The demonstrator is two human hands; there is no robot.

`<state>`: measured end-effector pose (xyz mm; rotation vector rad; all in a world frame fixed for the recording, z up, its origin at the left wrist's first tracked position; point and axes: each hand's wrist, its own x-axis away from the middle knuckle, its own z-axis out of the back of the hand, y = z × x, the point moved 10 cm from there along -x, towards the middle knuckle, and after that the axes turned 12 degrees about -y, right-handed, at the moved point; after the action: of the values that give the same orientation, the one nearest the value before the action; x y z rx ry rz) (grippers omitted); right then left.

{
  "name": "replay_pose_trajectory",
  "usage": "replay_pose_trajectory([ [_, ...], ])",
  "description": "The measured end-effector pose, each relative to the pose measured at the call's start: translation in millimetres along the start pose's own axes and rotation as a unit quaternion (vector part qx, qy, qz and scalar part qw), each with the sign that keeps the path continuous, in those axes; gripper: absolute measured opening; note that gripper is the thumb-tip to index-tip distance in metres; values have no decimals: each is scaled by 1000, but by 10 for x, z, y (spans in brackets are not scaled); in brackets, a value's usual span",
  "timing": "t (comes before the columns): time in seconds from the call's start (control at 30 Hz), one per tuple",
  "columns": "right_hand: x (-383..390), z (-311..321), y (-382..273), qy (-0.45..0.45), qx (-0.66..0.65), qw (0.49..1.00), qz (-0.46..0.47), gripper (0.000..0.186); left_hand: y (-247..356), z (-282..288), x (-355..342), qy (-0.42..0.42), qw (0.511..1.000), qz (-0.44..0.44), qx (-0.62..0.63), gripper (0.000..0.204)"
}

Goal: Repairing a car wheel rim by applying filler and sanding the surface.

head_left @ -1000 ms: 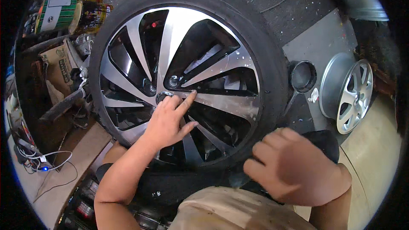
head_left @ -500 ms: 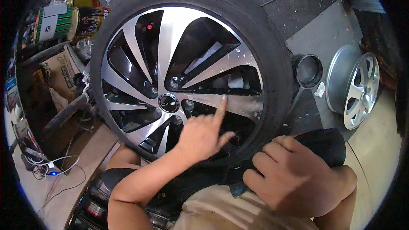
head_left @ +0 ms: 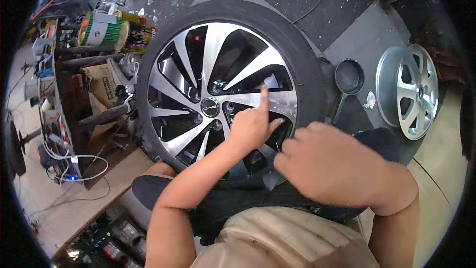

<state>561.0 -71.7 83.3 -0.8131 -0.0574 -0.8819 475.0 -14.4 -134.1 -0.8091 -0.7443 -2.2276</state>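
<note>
A tyre (head_left: 312, 79) mounted on a black-and-silver alloy wheel (head_left: 224, 39) lies flat in front of me. My left hand (head_left: 250, 125) reaches over the wheel. Its index finger is stretched out, the tip at a silver spoke right of the hub cap (head_left: 210, 107), and the thumb stands apart; it holds nothing. My right hand (head_left: 332, 164) is closed, slightly blurred, above the tyre's near right side. Below its fingers pokes out a small dark grey-green piece (head_left: 271, 179), whose kind I cannot make out.
Right of the tyre lie a dark round pan with a handle (head_left: 349, 76), a crumpled white scrap (head_left: 370, 100) and a bare silver rim (head_left: 419, 92). At the left stand green and dark cans (head_left: 101, 31), a cardboard box (head_left: 101, 82) and white cables (head_left: 96, 158). A thin cord (head_left: 315, 10) crosses the floor.
My view has shifted, so the wheel sits lower and further right. My right hand has moved forward, toward the tyre. My left index finger still points at the spoke.
</note>
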Motion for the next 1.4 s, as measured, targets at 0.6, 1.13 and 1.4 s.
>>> replay_pose_trajectory([
  [0.6, 1116, -978, 3326, 231, -153, 816, -507, 61, -1541, -127, 910, 445, 875, 166, 94, 57],
  [1.13, 360, -3052, 4533, -104, -112, 832, -534, 44, -1832, -362, 966, 384, 879, 274, 62, 67],
  [1.4, 1223, -1778, 4383, -17, -50, 804, -592, 34, -1612, -229, 730, 393, 885, 229, 95, 69],
])
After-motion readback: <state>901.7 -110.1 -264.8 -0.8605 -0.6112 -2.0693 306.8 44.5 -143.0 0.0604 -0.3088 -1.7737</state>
